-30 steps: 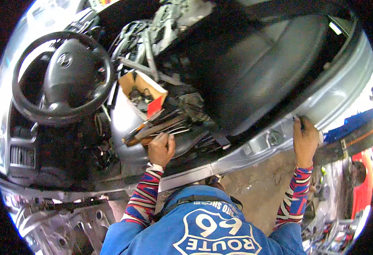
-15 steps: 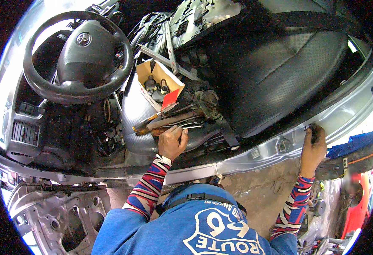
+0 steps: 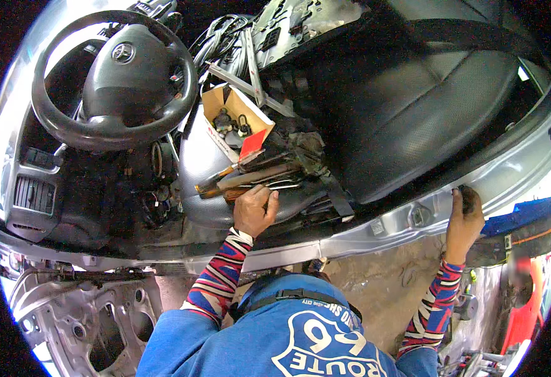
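My left hand (image 3: pixel 254 210) is closed at the edge of the grey-black car seat (image 3: pixel 209 210). Its curled fingers lie against a bundle of hand tools with orange and dark handles (image 3: pixel 256 179). What they grip, if anything, is hidden. Off to the right, my right hand (image 3: pixel 466 220) touches the silver door pillar (image 3: pixel 439 195), thumb and fingers drawn together. Whatever may be between those fingertips is too small to make out. Beyond the tools stands an opened cardboard box (image 3: pixel 212 135) containing small dark parts (image 3: pixel 228 125).
The steering wheel (image 3: pixel 115 147) is at the far left. Coiled grey wiring (image 3: pixel 222 44) and a metal plate (image 3: pixel 313 25) lie behind the box. The seat backrest (image 3: pixel 413 119) fills the right. A stripped door panel (image 3: pixel 87 314) stands at lower left, a blue object (image 3: pixel 520 215) at right.
My right fingers have shifted slightly on the pillar, and the dark bit seen at the thumb tip no longer shows clearly. My left hand stays by the tools.
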{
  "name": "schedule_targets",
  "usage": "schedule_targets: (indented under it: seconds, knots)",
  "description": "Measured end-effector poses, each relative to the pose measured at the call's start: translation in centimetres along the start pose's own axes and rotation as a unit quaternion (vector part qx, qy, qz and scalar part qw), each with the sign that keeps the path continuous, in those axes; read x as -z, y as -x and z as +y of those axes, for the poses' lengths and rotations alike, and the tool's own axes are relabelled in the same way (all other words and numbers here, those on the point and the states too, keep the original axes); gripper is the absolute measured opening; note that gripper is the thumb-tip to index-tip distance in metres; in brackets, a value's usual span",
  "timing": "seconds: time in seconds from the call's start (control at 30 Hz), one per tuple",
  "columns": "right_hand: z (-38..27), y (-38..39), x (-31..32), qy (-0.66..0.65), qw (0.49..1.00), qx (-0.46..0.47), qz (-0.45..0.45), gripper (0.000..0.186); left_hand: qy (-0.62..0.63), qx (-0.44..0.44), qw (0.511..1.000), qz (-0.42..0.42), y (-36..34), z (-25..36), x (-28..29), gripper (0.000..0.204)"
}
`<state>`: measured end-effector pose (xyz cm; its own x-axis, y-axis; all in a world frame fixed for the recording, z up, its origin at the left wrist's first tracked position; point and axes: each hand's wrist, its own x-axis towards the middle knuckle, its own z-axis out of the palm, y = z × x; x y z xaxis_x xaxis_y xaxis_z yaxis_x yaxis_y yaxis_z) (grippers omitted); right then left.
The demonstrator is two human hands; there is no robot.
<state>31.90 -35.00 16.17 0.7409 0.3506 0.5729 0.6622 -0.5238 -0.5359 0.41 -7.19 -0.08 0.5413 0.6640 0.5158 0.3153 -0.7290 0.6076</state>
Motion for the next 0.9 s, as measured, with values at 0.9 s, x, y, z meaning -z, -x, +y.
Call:
schedule_targets:
  seconds: [0.9]
  knots:
    - [8.2, 19.4, -1.9, -0.002, 0.982, -0.185, -0.04, 0.043, 0.174, -0.058, 0.965, -0.187, 5.4, 12.9, -9.0, 0.04]
